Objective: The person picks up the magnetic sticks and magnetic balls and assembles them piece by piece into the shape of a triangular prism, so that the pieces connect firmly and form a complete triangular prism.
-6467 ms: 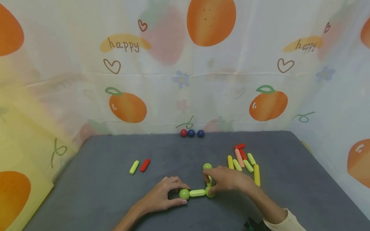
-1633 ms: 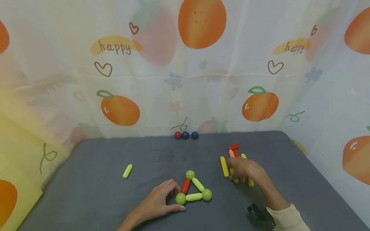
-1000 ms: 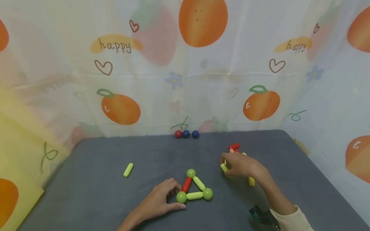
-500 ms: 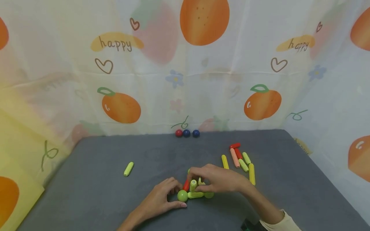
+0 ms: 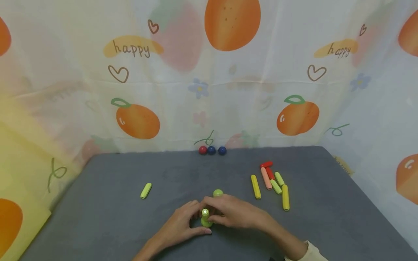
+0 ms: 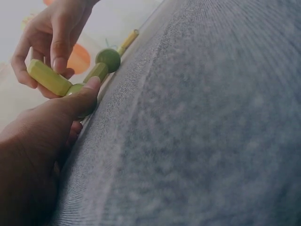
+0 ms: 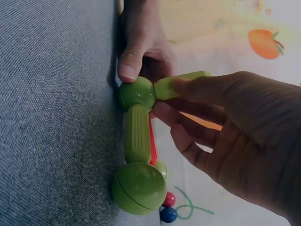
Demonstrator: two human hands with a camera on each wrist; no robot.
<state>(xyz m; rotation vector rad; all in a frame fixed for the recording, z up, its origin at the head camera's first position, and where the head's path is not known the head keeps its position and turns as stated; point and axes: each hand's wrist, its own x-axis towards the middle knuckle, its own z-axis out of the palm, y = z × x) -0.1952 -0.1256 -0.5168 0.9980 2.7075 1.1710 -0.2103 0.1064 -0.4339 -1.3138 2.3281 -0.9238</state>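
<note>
My left hand grips a green ball at the left corner of a triangle lying on the table, thumb in front and fingers behind. With thumb and fingers, my right hand pinches a yellow-green rod, which stands up from that ball with its lower end against it. In the right wrist view, another yellow-green rod runs along the table to a second green ball. Behind it show part of a red rod and a third ball. My right hand covers most of the triangle in the head view.
On the grey table, a loose yellow-green rod lies at left. Several rods lie at right, including a yellow rod and a pink rod. A red ball and two blue balls sit along the back edge.
The triangle's third side, a red rod, was added earlier. My right hand then took a yellow-green rod from the right-hand pile and brought it left onto the ball. My left hand stays in place.
</note>
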